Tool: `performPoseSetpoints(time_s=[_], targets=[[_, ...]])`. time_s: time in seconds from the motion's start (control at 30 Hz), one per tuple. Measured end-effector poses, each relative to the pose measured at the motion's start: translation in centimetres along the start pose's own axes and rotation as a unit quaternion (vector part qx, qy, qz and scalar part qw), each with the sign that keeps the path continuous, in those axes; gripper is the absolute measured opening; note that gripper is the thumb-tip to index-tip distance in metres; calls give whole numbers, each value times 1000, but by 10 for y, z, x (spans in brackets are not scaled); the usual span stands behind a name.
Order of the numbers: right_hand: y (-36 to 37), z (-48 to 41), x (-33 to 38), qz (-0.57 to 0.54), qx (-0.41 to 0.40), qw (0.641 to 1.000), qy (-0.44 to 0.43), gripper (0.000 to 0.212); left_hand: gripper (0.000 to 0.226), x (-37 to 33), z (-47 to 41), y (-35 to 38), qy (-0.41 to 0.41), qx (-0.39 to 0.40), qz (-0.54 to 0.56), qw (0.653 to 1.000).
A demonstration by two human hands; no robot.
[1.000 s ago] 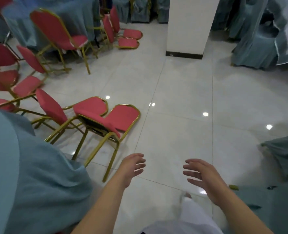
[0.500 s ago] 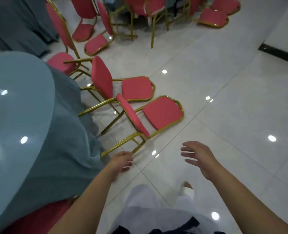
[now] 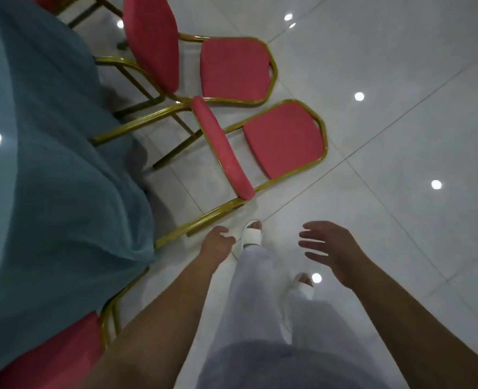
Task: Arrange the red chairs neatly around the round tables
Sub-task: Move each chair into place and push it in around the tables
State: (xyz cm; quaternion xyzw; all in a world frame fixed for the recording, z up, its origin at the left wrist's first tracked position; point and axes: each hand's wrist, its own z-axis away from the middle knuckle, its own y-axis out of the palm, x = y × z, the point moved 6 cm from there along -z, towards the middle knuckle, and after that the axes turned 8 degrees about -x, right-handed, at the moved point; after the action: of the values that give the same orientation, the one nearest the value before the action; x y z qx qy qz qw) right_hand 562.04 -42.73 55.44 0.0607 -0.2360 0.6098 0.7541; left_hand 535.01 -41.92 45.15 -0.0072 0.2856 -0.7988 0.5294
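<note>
Two red padded chairs with gold metal tube frames lie tipped over on the glossy white tiled floor [image 3: 400, 136], beside the round table draped in blue-grey cloth [image 3: 36, 164]. The nearer tipped chair [image 3: 284, 141] rests with its backrest flat on the tiles, its seat standing on edge and its legs pointing toward the cloth. The farther tipped chair [image 3: 233, 70] lies the same way just behind it, their frames touching or nearly so. The nearer chair's long axis runs on a diagonal, from its lower gold frame rail [image 3: 198, 223] close to the person, away and to the right, ending at the backrest top. The left hand [image 3: 216, 244] hangs just beside the near end of that rail, fingers loosely curled and holding nothing. The right hand [image 3: 330, 248] is spread open and also empty, further from the frame, with a white sandal [image 3: 252, 234] between the two hands. The left hand looks better placed for the rail, while the backrest lies ahead of the right. A third red chair [image 3: 50, 357] stands partly under the cloth at lower left.
</note>
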Motion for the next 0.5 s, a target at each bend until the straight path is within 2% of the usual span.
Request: performPoseSetpoints(time_s=[0.13, 0.17, 0.23, 0.3, 0.37, 0.43, 0.5], targets=[[31, -48, 13, -32, 16, 999, 12, 18, 68, -30, -72, -16, 45, -49, -129, 989], [35, -62, 11, -38, 22, 999, 23, 18, 77, -40, -87, -17, 41, -57, -125, 990], [43, -95, 2, -56, 20, 996, 71, 18, 93, -66, -113, -19, 18, -77, -17, 997], [46, -134, -5, -73, 3, 989, 128, 14, 102, -103, -140, -21, 38, -98, 93, 990], [51, -173, -7, -78, 1, 982, 173, 11, 108, -136, -165, -23, 51, -100, 149, 982], [61, -205, -4, -69, 17, 977, 202, 13, 107, -157, -185, -25, 9, -94, 184, 978], [78, -228, 0, -58, 42, 974, 215, 18, 87, -170, -198, -19, -46, -61, 208, 975]])
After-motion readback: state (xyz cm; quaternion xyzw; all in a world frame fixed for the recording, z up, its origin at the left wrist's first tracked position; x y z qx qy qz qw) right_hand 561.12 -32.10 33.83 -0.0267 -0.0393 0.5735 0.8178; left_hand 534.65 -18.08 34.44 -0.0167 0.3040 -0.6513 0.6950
